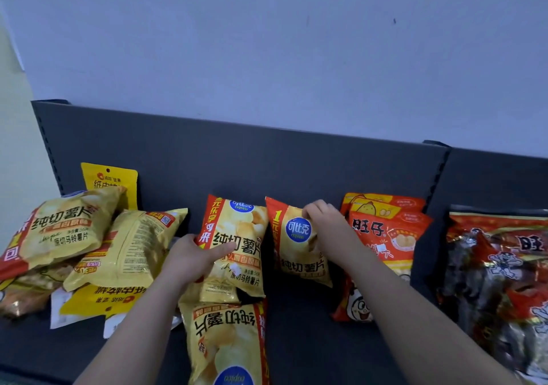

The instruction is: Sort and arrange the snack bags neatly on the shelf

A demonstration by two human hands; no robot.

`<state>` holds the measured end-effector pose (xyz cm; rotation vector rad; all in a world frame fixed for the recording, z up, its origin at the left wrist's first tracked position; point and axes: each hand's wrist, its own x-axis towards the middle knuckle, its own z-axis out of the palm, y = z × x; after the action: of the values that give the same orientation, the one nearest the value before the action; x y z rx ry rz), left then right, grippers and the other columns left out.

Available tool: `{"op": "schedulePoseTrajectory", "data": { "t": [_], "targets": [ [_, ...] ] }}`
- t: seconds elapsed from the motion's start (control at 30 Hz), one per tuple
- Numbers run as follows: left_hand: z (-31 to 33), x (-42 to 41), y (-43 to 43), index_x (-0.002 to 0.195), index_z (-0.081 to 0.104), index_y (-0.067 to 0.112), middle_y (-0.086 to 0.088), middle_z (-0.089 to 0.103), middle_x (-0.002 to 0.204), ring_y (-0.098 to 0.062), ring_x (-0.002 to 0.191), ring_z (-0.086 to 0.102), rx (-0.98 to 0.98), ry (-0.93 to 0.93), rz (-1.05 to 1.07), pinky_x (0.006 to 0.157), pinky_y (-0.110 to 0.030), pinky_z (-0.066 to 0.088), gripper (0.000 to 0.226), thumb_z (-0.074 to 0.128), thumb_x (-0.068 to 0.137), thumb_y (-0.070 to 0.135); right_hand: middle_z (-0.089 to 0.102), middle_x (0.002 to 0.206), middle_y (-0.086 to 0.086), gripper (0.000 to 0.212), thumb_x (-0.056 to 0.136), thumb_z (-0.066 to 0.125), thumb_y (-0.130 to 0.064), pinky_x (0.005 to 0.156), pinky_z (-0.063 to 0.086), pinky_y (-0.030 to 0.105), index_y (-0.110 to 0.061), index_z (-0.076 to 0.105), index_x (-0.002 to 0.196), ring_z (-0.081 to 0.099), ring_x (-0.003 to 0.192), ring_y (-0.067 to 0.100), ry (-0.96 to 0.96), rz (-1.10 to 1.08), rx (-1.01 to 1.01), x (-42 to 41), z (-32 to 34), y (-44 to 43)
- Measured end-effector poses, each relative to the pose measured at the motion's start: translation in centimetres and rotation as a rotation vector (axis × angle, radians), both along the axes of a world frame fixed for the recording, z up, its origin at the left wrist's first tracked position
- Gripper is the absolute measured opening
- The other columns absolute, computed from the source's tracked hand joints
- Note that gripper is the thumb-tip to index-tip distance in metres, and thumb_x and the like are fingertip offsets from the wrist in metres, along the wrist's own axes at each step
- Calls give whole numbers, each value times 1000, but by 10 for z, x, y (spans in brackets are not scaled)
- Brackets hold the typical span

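Two yellow potato chip bags stand upright side by side against the dark shelf back (237, 153). My left hand (195, 258) grips the left edge of the left chip bag (240, 245), thumb across its front. My right hand (324, 224) holds the top right edge of the right chip bag (296, 248). A third chip bag (228, 343) lies flat and upside down in front of them. Orange-red Wangzai snack bags (391, 233) stand in a row just right of my right hand.
A loose heap of yellow chip bags (68, 230) and flat yellow pouches (100, 298) fills the shelf's left end. One yellow pouch (109, 180) stands at the back. A large clear bag of red-wrapped snacks (501, 281) lies at the far right, beyond an upright divider (439, 171).
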<state>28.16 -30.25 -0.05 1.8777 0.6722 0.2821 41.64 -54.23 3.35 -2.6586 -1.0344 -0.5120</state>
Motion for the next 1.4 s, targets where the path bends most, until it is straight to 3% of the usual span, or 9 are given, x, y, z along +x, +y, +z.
{"op": "schedulePoseTrajectory", "data": {
  "t": [0.07,0.2,0.33,0.47,0.7,0.93,1.1,1.2,1.4],
  "targets": [
    [0,-3,0,103,61,12,-3,72,88,-19,75,69,-32,-27,13,58,-31,52,65,86,59,52,48,112,-2,42,72,72,-2,81,38,21,-21,43,96,44,99,13,30,17,45,3,-5,0],
    [2,-6,-1,112,58,13,-2,71,95,-20,81,70,-71,-65,43,62,-32,54,72,86,57,50,48,131,3,34,78,65,-1,119,19,38,-19,46,100,40,127,20,-72,-28,-85,12,-8,4],
    [-1,-10,-1,114,57,14,-2,71,97,-21,82,71,-93,-73,54,67,-36,57,85,82,46,59,17,158,13,35,80,65,-14,121,12,43,-18,45,108,14,147,30,6,-92,-117,12,-7,11],
    [-1,-12,-2,111,57,15,-3,71,98,-22,84,71,-106,-107,63,72,-39,59,79,83,49,58,16,158,11,48,77,67,-36,120,11,44,-23,42,116,11,147,28,119,-131,-51,6,-11,11],
    [3,-17,-3,97,59,24,-3,72,97,-24,85,71,-163,-204,52,78,-45,59,47,84,63,46,18,158,12,38,85,63,-13,122,11,42,-18,47,118,10,147,28,77,-162,126,-2,-13,7],
    [12,-23,-20,120,54,22,1,71,100,-17,83,72,-184,-265,-54,62,-28,56,68,84,62,42,34,149,8,38,87,61,-8,116,28,36,-15,50,122,25,142,24,137,-126,309,-24,-19,1],
    [24,-18,-46,120,48,27,6,66,103,-11,88,68,-152,-269,-201,61,-20,52,62,83,68,34,60,118,-12,32,97,53,-32,82,45,16,-21,53,127,56,110,3,478,50,690,-56,-8,-8],
    [25,-9,-63,124,50,27,6,67,107,-11,92,68,-158,-246,-287,68,-24,57,66,83,67,31,65,115,-17,44,87,60,-51,77,50,15,-28,55,124,62,104,-2,598,124,796,-68,-9,-16],
    [14,8,-77,121,47,28,8,66,110,-11,100,65,-29,-103,-476,91,-40,55,60,82,73,34,64,110,-18,41,81,75,-36,78,53,20,-36,51,115,62,98,-3,504,15,756,-74,-23,-40]
  ]
}}
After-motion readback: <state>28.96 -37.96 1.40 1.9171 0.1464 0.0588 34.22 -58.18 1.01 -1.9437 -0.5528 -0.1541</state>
